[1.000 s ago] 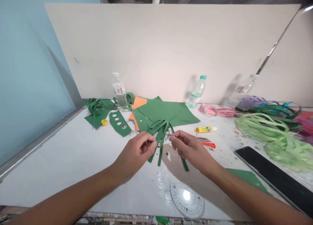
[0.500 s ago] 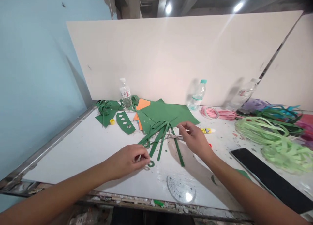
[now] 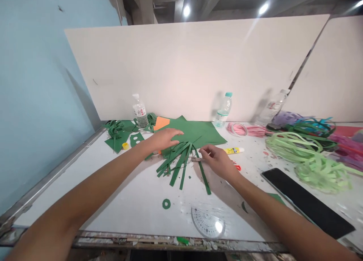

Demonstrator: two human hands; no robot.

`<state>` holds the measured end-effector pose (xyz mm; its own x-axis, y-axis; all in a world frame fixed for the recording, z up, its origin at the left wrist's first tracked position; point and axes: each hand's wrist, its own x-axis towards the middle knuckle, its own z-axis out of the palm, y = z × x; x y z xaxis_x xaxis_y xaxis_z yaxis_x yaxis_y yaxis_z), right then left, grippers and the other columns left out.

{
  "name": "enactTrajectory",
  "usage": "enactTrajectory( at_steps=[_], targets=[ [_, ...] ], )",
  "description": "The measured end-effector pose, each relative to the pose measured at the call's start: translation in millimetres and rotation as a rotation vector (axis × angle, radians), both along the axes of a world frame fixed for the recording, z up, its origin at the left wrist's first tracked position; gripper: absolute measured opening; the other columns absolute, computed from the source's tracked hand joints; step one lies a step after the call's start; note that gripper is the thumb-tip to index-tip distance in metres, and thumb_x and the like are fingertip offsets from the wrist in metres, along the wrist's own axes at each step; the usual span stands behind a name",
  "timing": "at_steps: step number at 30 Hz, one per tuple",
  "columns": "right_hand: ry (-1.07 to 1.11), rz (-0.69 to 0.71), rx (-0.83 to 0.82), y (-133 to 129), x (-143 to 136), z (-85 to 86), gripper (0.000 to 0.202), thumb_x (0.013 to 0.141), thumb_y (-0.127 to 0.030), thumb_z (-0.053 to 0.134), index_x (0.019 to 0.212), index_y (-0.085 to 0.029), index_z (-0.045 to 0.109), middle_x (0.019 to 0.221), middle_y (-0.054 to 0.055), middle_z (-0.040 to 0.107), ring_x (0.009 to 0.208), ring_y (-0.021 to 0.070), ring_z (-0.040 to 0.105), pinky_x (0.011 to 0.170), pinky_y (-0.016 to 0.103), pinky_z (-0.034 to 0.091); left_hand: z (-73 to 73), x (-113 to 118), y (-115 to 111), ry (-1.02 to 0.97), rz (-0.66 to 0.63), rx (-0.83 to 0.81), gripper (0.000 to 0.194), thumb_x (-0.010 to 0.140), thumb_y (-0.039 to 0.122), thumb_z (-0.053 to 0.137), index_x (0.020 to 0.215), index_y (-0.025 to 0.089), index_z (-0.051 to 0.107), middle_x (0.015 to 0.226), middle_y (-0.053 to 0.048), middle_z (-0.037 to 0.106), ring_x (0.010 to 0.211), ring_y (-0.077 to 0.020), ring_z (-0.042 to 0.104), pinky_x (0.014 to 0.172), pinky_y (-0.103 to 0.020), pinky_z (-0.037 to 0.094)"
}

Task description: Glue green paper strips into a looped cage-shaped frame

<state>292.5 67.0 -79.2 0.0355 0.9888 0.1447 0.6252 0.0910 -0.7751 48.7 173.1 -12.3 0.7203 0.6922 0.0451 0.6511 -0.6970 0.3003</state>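
Here, a white, scrap-specked tabletop (image 3: 127,208) meets a pale upright board (image 3: 193,72) beside a light-blue wall (image 3: 34,83).
Under a grey ceiling with round lights (image 3: 186,11), the left hand (image 3: 167,139), fingers loosely spread and nothing visible in its grasp, is over the flat dark-green paper sheets (image 3: 202,132); whether it touches them cannot be told. The right hand (image 3: 217,161) pinches a slim grey metal tool (image 3: 196,159) at a fan of narrow dark-green paper strips (image 3: 177,172) mid-table. A small dark-green paper ring (image 3: 163,204) lies towards the front, left of a clear half-round protractor (image 3: 205,221) catching glare.
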Motion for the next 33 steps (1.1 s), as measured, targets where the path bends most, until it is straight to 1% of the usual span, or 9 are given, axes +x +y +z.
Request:
enactTrajectory(
  at_steps=[4, 10, 15, 18, 22, 24, 29, 31, 33],
  targets=[
    [-0.024, 0.019, -0.024, 1.0, 1.2, -2.1, 0.025, 0.104, -0.039, 0.063, 0.109, -0.016, 0.07, 0.101, 0.004, 0.073, 0.082, 0.0171, 0.071, 0.076, 0.035, 0.061, -11.5, 25.5, 21.3, 0.058, -0.109, -0.057, 0.036, 0.102, 0.035, 0.066, 0.133, 0.018, 0.062, 0.135, -0.011, 0.064, 0.113, -0.0262, 0.067, 0.094, -0.048, 0.059],
    [-0.024, 0.013, -0.028, -1.3, -1.4, 2.3, 0.026, 0.105, -0.04, 0.061, 0.105, -0.016, 0.07, 0.094, 0.003, 0.072, 0.079, 0.0165, 0.07, 0.075, 0.035, 0.06, -25.8, 35.5, 27.7, -0.003, -0.231, -0.122, 0.034, 0.102, 0.035, 0.065, 0.132, 0.019, 0.063, 0.134, -0.011, 0.064, 0.112, -0.0254, 0.067, 0.094, -0.047, 0.059],
    [-0.025, 0.0, -0.039, -1.7, -2.0, 5.6, 0.025, 0.105, -0.039, 0.062, 0.107, -0.016, 0.07, 0.099, 0.004, 0.073, 0.083, 0.0175, 0.071, 0.078, 0.036, 0.061, -37.8, 45.8, 25.4, -0.054, -0.226, -0.053, 0.033, 0.103, 0.036, 0.065, 0.131, 0.019, 0.064, 0.134, -0.011, 0.065, 0.112, -0.0251, 0.067, 0.094, -0.046, 0.059],
    [-0.028, -0.011, -0.053, -1.8, -0.9, 6.1, 0.025, 0.104, -0.039, 0.063, 0.111, -0.016, 0.07, 0.105, 0.005, 0.073, 0.087, 0.0185, 0.071, 0.079, 0.037, 0.061, -34.4, 43.4, 21.6, -0.099, -0.168, 0.036, 0.034, 0.102, 0.036, 0.065, 0.132, 0.019, 0.063, 0.134, -0.011, 0.064, 0.111, -0.0251, 0.068, 0.094, -0.046, 0.06],
    [-0.028, -0.019, -0.079, -1.5, -1.2, 5.3, 0.026, 0.104, -0.039, 0.063, 0.116, -0.017, 0.069, 0.111, 0.006, 0.073, 0.091, 0.0197, 0.072, 0.081, 0.039, 0.062, -4.0, 20.0, -2.7, -0.179, -0.063, 0.174, 0.019, 0.104, 0.025, 0.058, 0.119, 0.02, 0.068, 0.122, -0.008, 0.071, 0.108, -0.023, 0.068, 0.093, -0.042, 0.058],
    [-0.028, -0.02, -0.087, -1.0, -1.7, 5.0, 0.026, 0.104, -0.038, 0.064, 0.118, -0.017, 0.069, 0.113, 0.007, 0.073, 0.093, 0.0203, 0.072, 0.082, 0.039, 0.062, 20.9, 4.1, -27.7, -0.221, -0.022, 0.245, 0.027, 0.102, 0.014, 0.048, 0.116, 0.023, 0.069, 0.119, -0.005, 0.073, 0.104, -0.021, 0.068, 0.087, -0.035, 0.056],
    [-0.028, -0.022, -0.083, -0.8, -1.4, 4.3, 0.027, 0.103, -0.038, 0.064, 0.121, -0.017, 0.068, 0.118, 0.008, 0.072, 0.097, 0.0218, 0.072, 0.085, 0.041, 0.062, 90.7, -33.2, -104.3, -0.368, 0.055, 0.435, 0.044, 0.091, 0.008, 0.046, 0.123, 0.027, 0.069, 0.117, 0.0, 0.075, 0.084, -0.0158, 0.068, 0.071, -0.028, 0.051],
    [-0.029, -0.02, -0.081, -1.7, -1.6, 3.9, 0.027, 0.103, -0.038, 0.064, 0.121, -0.017, 0.068, 0.119, 0.008, 0.071, 0.098, 0.022, 0.072, 0.085, 0.041, 0.062, 108.8, -49.7, -123.2, -0.426, 0.251, 0.488, 0.036, 0.09, 0.011, 0.052, 0.114, 0.03, 0.073, 0.103, 0.004, 0.076, 0.07, -0.0145, 0.064, 0.064, -0.028, 0.048],
    [-0.034, -0.012, -0.078, -2.5, -2.6, 3.2, 0.027, 0.103, -0.037, 0.065, 0.121, -0.017, 0.068, 0.119, 0.008, 0.071, 0.098, 0.022, 0.072, 0.085, 0.041, 0.062, 111.4, -68.5, -129.0, -0.367, 0.475, 0.415, 0.023, 0.095, 0.025, 0.055, 0.107, 0.032, 0.074, 0.078, 0.006, 0.072, 0.055, -0.0141, 0.055, 0.053, -0.027, 0.041]
  ],
)
